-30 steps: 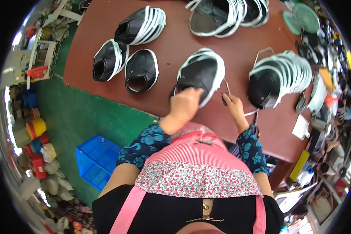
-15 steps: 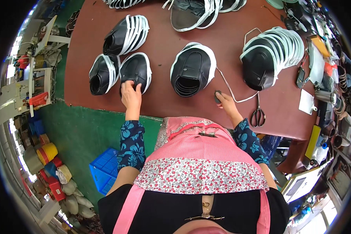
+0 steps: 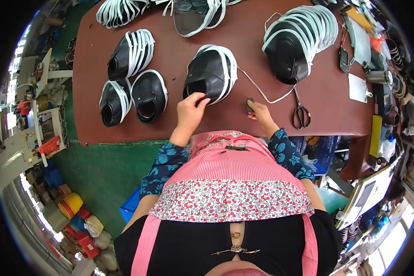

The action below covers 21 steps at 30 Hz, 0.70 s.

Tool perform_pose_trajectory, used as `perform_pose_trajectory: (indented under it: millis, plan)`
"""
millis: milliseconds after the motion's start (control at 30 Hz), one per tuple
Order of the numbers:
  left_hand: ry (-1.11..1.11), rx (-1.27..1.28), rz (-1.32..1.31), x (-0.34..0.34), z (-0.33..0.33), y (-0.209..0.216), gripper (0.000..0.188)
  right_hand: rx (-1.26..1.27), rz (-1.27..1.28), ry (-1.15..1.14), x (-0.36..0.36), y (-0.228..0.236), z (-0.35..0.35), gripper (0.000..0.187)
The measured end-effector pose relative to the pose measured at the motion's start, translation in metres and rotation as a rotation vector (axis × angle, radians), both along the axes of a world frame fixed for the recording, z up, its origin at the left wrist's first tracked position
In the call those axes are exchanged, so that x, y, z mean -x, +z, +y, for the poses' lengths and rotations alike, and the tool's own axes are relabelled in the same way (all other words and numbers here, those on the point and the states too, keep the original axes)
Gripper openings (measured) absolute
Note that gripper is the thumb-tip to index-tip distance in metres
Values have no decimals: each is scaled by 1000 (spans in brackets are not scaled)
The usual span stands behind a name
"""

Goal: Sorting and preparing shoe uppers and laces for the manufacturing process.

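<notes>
My left hand [image 3: 190, 115] pinches the near edge of a black shoe upper [image 3: 208, 73] with a white border, in the small stack at the middle of the table. My right hand [image 3: 263, 116], fingers closed, holds a small dark rounded object [image 3: 250, 105] just above the table, right of that stack; its kind is not clear. To the left lie a single black shoe upper [image 3: 149, 95], another small group of shoe uppers [image 3: 115, 102], and a nested stack of shoe uppers [image 3: 129, 54] behind them. A long fanned row of shoe uppers [image 3: 287, 55] lies at the right.
Black-handled scissors [image 3: 301, 115] lie near the table's front right. A white cord [image 3: 261, 92] runs between the middle stack and the fanned row. A white card [image 3: 358, 87] and assorted tools line the right edge. Blue crates [image 3: 322, 154] stand below the brown table [image 3: 179, 131].
My left hand has let go of the single shoe upper at the left and moved right to the middle stack. My right hand still holds the dark object. The view has shifted slightly.
</notes>
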<state>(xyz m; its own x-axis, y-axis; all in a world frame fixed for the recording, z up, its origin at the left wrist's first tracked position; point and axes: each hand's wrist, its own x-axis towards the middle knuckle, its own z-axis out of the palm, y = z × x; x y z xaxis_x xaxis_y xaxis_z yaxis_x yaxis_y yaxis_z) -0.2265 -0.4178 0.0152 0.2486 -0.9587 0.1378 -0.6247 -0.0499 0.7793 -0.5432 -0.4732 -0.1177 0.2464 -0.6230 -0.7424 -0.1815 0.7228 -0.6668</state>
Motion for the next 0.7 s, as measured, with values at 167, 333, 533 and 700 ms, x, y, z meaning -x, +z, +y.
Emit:
perform_pose_trajectory:
  millis: [167, 333, 533, 700]
  plan:
    - [226, -246, 1064, -70, 11, 34, 37, -41, -160, -120, -10, 7, -8, 44]
    - [396, -31, 734, -62, 34, 92, 42, -17, -318, -229, -45, 0, -36, 41]
    - [47, -351, -198, -142, 93, 51, 38, -37, -315, -173, -66, -6, -67, 34]
    - [333, -166, -639, -160, 72, -1, 41, -121, -347, -198, -74, -8, -72, 31]
